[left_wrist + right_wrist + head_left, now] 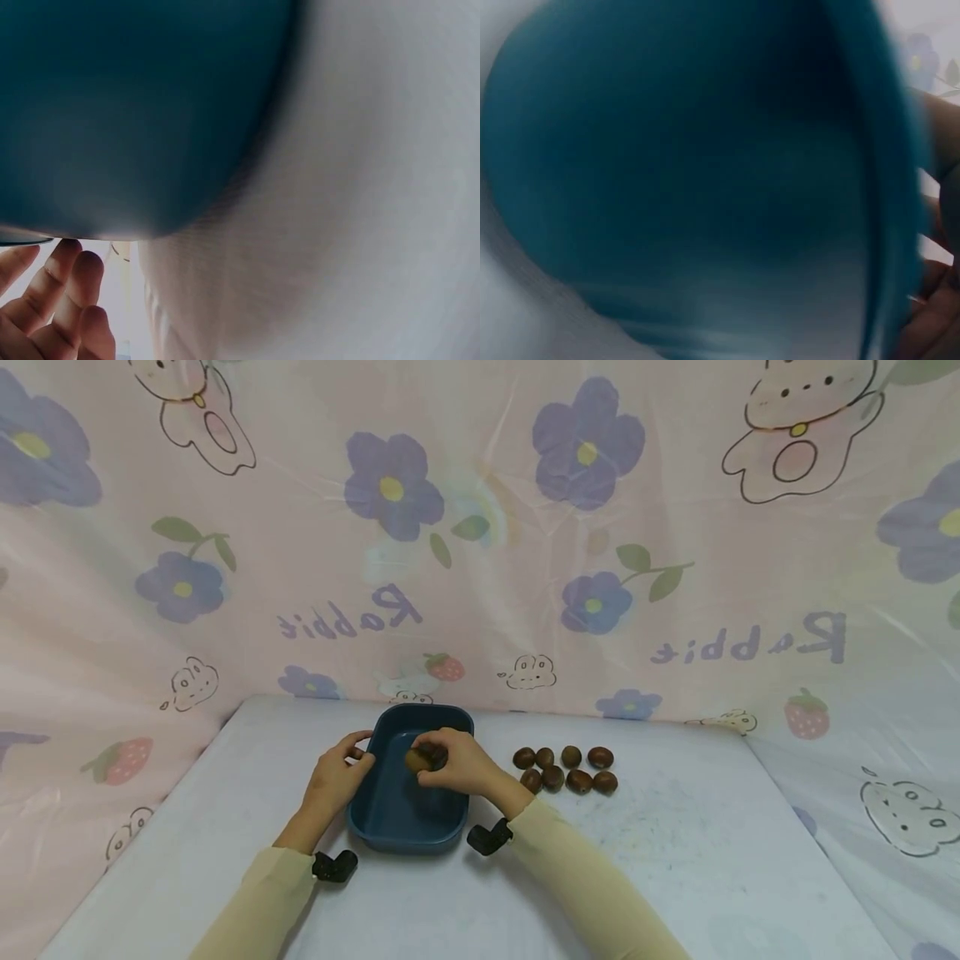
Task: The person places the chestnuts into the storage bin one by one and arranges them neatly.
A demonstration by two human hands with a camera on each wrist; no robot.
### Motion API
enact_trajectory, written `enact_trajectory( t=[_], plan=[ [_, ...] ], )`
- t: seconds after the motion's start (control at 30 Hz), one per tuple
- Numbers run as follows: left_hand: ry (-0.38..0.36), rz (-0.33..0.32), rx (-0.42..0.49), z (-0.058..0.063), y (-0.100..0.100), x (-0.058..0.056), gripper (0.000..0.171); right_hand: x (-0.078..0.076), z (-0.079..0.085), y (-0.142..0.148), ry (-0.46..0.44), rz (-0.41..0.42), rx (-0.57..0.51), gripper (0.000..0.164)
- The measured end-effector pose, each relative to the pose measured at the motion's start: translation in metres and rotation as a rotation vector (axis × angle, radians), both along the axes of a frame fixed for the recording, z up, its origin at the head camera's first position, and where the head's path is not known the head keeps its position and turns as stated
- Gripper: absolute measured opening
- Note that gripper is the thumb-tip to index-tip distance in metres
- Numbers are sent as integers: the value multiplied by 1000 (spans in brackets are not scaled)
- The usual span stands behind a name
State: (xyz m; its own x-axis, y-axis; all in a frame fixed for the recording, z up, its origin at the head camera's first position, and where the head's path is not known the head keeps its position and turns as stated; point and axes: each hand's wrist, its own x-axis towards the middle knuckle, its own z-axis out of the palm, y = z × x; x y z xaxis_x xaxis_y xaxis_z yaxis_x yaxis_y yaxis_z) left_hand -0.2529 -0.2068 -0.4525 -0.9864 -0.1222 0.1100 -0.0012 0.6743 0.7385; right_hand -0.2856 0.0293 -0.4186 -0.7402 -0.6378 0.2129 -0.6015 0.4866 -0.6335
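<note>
A deep, dark blue rectangular container (408, 827) with rounded corners stands on the white table in the head view. Over its inside, my right hand (457, 764) pinches a brown chestnut (417, 761) between thumb and fingers. My left hand (337, 777) is at the container's left rim, thumb over the edge and fingers along the outside. The left wrist view shows those fingers (64, 300) up against the container's wall (112, 135). In the right wrist view the container wall (690, 165) covers most of the picture, hiding the chestnut; part of the right hand (937, 315) shows behind it.
To the right of the container, several chestnuts (552, 777) lie in two rough rows on the white table (675, 843). A pink curtain (495, 543) with flowers and rabbits hangs behind and around the table. Small black devices (489, 837) sit at both wrists.
</note>
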Motion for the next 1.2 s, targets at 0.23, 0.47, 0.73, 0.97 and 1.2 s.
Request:
enact_trajectory(
  t=[0.23,0.47,0.73,0.97,1.2],
  plan=[
    [-4,-1,0,-1,0,0,47,-4,-4,-8,-22,3,31,42],
    [0,4,-11,-1,1,2,47,-5,-2,-7,-31,14,56,42],
    [9,0,-16,-1,0,1,47,-9,14,-4,-48,52,24,39],
    [-7,-1,-9,1,0,1,47,-12,27,-13,-64,35,36,38],
    [-18,2,-15,-1,1,1,47,-13,28,-29,-79,-12,19,37]
  ],
)
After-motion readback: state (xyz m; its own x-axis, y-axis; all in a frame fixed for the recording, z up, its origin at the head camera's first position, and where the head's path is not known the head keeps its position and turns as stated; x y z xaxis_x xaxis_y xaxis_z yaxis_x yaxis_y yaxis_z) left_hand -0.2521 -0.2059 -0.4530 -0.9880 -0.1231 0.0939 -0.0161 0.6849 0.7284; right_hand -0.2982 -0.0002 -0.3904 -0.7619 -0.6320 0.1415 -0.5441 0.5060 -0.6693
